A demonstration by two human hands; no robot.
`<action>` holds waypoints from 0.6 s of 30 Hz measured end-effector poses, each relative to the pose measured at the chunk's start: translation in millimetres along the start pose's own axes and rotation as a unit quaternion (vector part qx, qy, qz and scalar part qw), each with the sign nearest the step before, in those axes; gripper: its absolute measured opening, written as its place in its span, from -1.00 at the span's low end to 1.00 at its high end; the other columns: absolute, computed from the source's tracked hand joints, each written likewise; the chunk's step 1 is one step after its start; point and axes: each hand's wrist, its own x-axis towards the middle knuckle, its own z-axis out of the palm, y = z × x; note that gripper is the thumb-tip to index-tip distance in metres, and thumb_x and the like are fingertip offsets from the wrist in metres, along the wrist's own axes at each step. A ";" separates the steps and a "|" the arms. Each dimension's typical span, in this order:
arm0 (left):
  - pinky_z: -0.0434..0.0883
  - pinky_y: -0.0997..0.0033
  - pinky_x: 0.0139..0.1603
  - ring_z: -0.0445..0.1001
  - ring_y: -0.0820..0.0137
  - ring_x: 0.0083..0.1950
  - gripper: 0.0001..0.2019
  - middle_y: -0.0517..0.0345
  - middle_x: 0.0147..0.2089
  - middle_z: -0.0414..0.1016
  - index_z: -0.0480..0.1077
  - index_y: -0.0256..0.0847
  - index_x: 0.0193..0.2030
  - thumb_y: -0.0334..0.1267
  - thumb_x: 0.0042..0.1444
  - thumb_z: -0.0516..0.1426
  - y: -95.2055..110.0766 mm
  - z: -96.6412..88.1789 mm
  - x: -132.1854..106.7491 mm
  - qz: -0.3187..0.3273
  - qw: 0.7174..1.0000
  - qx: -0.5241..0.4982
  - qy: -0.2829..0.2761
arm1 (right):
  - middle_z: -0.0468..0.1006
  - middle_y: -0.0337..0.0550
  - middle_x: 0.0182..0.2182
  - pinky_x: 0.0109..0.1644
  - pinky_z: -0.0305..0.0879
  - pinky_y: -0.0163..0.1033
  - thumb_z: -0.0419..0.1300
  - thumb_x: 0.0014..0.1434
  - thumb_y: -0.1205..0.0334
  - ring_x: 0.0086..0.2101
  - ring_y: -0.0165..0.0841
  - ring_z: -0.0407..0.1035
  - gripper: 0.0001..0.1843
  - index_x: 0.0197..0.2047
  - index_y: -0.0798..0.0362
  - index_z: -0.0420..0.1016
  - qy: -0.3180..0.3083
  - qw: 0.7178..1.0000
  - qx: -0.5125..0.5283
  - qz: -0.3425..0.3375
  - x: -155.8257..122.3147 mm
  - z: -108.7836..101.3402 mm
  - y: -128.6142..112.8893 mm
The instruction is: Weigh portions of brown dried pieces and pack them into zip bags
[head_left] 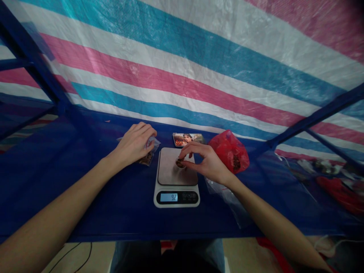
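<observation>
A digital kitchen scale (165, 176) stands on the blue table, its display lit and reading about 9.2. On its metal plate is a small white cup (180, 167) with brown pieces (179, 163) in it. My right hand (207, 161) reaches over the plate, thumb and fingertips drawn together at the cup's rim; whether they grip the cup or a piece is hidden. Left of the scale, my left hand (138, 139) is closed on the top of a small clear plastic bag (149, 156), which has brown pieces at its bottom.
A red plastic bag (229, 149) with brown pieces inside stands right of the scale, clear plastic bags (227, 197) in front of it. Behind the scale a phone (184, 139) shows a picture. Blue metal bars (315, 115) and a striped sheet (170, 79) bound the table (119, 212).
</observation>
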 end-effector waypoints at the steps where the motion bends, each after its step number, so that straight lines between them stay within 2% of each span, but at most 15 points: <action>1: 0.35 0.05 0.01 0.41 0.04 0.04 -0.85 -0.03 -0.07 0.53 0.41 -0.17 -0.06 -0.32 0.24 0.14 0.0 0.2 -0.1 0.002 1.000 0.002 0.000 | 0.67 -0.17 -0.23 0.02 0.47 -0.12 0.38 0.28 0.30 -0.15 -0.29 0.53 -0.97 -0.19 -0.01 0.65 -0.006 1.000 -0.001 -0.010 -0.1 -0.6 0.5; 3: 0.35 0.06 0.00 0.41 0.04 0.03 -0.85 -0.04 -0.07 0.53 0.41 -0.19 -0.05 -0.32 0.24 0.14 0.2 0.4 -0.2 0.004 1.000 0.004 0.003 | 0.67 -0.17 -0.21 0.09 0.46 -0.09 0.38 0.27 0.30 -0.12 -0.28 0.54 -0.95 -0.18 -0.03 0.65 -0.018 0.999 0.004 -0.026 0.1 -1.9 0.6; 6: 0.35 0.06 -0.01 0.42 0.04 0.02 -0.84 -0.04 -0.08 0.53 0.42 -0.20 -0.05 -0.34 0.23 0.14 0.9 -0.2 -0.2 0.003 1.000 -0.001 0.008 | 0.68 -0.15 -0.16 0.09 0.46 -0.10 0.36 0.31 0.29 -0.09 -0.28 0.56 -0.94 -0.16 -0.04 0.68 -0.011 0.999 0.017 -0.032 -0.5 -6.0 -0.4; 11: 0.35 0.05 0.00 0.42 0.04 0.03 -0.83 -0.04 -0.08 0.54 0.43 -0.20 -0.04 -0.32 0.24 0.12 1.5 -1.3 -0.3 -0.003 1.000 -0.008 0.008 | 0.67 -0.15 -0.23 -0.05 0.43 -0.14 0.31 0.32 0.37 -0.18 -0.28 0.55 -0.87 -0.15 -0.01 0.69 0.083 0.996 -0.014 0.028 -14.7 -16.1 5.8; 14: 0.35 0.06 -0.01 0.42 0.04 0.03 -0.84 -0.04 -0.08 0.54 0.43 -0.22 -0.05 -0.32 0.25 0.12 1.2 -0.2 -0.1 0.002 1.000 -0.001 0.007 | 0.63 -0.14 -0.23 -0.08 0.43 -0.16 0.37 0.26 0.37 -0.20 -0.28 0.53 -0.87 -0.13 0.00 0.70 0.035 0.996 -0.053 0.066 -28.4 -14.2 14.8; 18: 0.36 0.05 0.00 0.42 0.03 0.03 -0.84 -0.04 -0.09 0.54 0.43 -0.22 -0.06 -0.31 0.25 0.13 0.8 1.5 0.2 0.005 1.000 0.003 0.004 | 0.60 -0.12 -0.21 -0.06 0.42 -0.15 0.43 0.23 0.34 -0.14 -0.24 0.49 -0.88 -0.14 0.00 0.70 -0.028 0.993 -0.104 0.054 -39.6 -2.3 22.2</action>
